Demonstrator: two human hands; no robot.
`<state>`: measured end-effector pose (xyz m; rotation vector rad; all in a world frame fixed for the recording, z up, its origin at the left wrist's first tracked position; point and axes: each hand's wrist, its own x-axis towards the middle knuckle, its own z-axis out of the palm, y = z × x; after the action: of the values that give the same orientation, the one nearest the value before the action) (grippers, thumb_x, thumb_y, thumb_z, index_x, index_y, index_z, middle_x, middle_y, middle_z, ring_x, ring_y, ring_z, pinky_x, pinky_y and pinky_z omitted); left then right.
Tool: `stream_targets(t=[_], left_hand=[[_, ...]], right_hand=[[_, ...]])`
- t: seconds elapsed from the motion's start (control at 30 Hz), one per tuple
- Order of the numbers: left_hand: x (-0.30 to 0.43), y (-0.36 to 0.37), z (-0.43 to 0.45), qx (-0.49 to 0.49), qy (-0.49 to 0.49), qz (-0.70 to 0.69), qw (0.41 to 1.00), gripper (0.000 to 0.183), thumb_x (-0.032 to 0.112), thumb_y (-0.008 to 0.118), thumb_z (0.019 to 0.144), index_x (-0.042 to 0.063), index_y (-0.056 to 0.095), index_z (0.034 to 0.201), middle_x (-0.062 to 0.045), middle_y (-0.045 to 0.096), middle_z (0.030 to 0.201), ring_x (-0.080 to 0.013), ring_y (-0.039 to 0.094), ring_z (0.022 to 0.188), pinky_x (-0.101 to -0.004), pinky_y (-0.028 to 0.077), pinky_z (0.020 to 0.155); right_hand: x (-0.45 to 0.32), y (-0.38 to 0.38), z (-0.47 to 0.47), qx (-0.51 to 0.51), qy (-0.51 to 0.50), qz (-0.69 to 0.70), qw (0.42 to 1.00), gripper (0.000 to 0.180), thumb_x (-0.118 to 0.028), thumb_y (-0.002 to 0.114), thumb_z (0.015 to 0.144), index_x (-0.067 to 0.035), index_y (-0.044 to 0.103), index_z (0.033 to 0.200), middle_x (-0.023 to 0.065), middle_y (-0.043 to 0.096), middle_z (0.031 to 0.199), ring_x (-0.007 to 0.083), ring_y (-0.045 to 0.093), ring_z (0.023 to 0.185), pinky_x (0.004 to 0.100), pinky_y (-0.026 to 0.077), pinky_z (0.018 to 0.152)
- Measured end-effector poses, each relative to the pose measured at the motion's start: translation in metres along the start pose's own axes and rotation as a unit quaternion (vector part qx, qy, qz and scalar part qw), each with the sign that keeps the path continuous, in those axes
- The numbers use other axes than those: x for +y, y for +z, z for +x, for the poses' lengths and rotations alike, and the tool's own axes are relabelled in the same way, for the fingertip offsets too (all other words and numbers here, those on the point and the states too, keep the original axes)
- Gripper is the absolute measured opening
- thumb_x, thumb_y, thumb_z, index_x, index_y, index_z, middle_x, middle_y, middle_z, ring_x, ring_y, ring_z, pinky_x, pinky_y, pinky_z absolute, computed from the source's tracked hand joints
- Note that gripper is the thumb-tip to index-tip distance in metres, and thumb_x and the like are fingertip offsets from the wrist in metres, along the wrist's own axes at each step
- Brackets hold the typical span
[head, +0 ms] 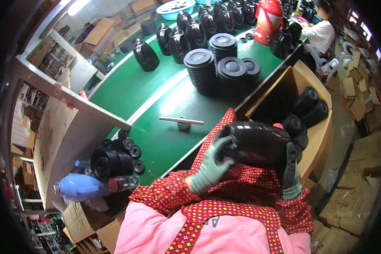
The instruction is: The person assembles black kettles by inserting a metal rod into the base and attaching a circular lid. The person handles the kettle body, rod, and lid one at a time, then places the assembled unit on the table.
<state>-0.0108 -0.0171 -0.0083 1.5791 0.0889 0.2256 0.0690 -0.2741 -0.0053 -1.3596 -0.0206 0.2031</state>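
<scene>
A glossy black plastic jug body (pixel 260 143) lies on its side between my hands, above my lap. My left hand (pixel 214 163), in a green knit glove with a dark coated palm, grips it at the handle side. On the opposite end, my right hand (pixel 290 170) in a matching glove presses against the jug with its fingers extended. To the left on the green bench (pixel 139 117) stands a metal T-shaped tool (pixel 182 122), its bar lying level over a short round base. Just beyond my right hand is an open cardboard box (pixel 324 133) holding several black cylindrical parts (pixel 306 98).
Stacks of black round lids (pixel 199 68) stand on the bench, with several black jug bodies (pixel 177 44) behind them. A red flask (pixel 268 22) is at the back. Left are a blue bottle (pixel 79 187), a glass jar (pixel 123 183) and black rings (pixel 109 163). A person (pixel 320 30) sits far right.
</scene>
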Motion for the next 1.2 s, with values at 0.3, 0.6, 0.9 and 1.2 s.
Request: stream_targets(t=[0.3,0.6,0.9,1.2], left_hand=[[-0.021,-0.075,-0.003,-0.283,0.012,0.126,0.951,0.053,0.004,0.074,0.091,0.005,0.063,0.142,-0.014,0.076,0.119,-0.0217,0.073,0.110,-0.0356,0.056,0.100],[-0.103,-0.242,0.092,-0.163,-0.023,0.684,0.711,0.103,0.026,0.085,0.081,0.017,0.029,0.167,-0.023,0.044,0.157,-0.0447,0.047,0.139,-0.0544,0.042,0.115],[-0.023,-0.176,0.108,-0.077,-0.110,0.385,0.913,0.051,0.005,0.077,0.088,0.005,0.068,0.138,-0.021,0.073,0.117,-0.0352,0.074,0.101,-0.0401,0.058,0.085],[0.106,-0.041,0.170,-0.267,0.064,0.358,0.892,0.059,-0.006,0.076,0.077,0.005,0.071,0.135,-0.029,0.066,0.137,-0.0415,0.069,0.124,-0.0448,0.057,0.100]], right_hand=[[-0.025,-0.010,0.070,-0.062,-0.246,-0.368,0.895,0.021,-0.017,0.080,0.091,0.001,0.080,0.102,0.0152,0.080,0.101,0.0276,0.077,0.093,0.0373,0.060,0.085],[0.004,0.054,0.043,-0.160,-0.159,-0.612,0.758,0.034,-0.033,0.071,0.096,-0.015,0.076,0.125,0.0165,0.061,0.114,0.0358,0.055,0.112,0.0484,0.045,0.091],[-0.025,0.045,0.097,-0.310,-0.002,-0.235,0.921,0.032,-0.008,0.069,0.097,-0.003,0.070,0.129,0.0149,0.074,0.101,0.0330,0.072,0.095,0.0415,0.056,0.088],[-0.033,0.072,0.199,-0.360,-0.290,-0.421,0.781,0.032,-0.034,0.073,0.088,-0.009,0.076,0.109,0.0142,0.073,0.110,0.0373,0.068,0.106,0.0528,0.048,0.104]])
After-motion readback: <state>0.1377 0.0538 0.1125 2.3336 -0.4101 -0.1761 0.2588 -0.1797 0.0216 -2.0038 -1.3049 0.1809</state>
